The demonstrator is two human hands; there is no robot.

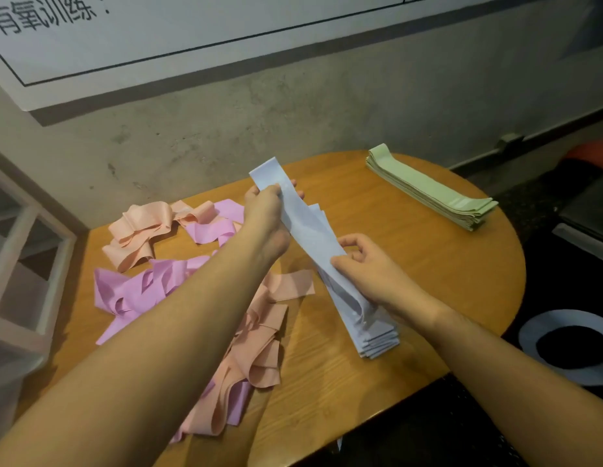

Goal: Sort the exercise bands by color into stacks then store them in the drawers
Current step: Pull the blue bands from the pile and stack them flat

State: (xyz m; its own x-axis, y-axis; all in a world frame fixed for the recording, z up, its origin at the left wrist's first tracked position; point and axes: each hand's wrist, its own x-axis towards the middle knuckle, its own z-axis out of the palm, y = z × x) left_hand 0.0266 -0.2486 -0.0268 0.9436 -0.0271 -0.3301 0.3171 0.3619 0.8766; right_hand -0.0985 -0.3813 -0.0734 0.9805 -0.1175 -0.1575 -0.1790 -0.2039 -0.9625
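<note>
A pale blue band [307, 227] stretches slantwise above the blue stack [374, 335] on the round wooden table [411, 264]. My left hand [266, 217] grips its far end, and my right hand [367, 264] pinches it near the middle. A neat green stack [431, 188] lies at the table's far right. Loose pink bands [141, 291] and peach bands [138, 230] lie tangled on the left half, and more peach bands [259, 335] run under my left forearm.
A white shelf frame [27, 257] stands left of the table. A concrete wall with a white board [192, 32] rises behind. A white ring with a dark centre [566, 348] lies on the dark floor at the right.
</note>
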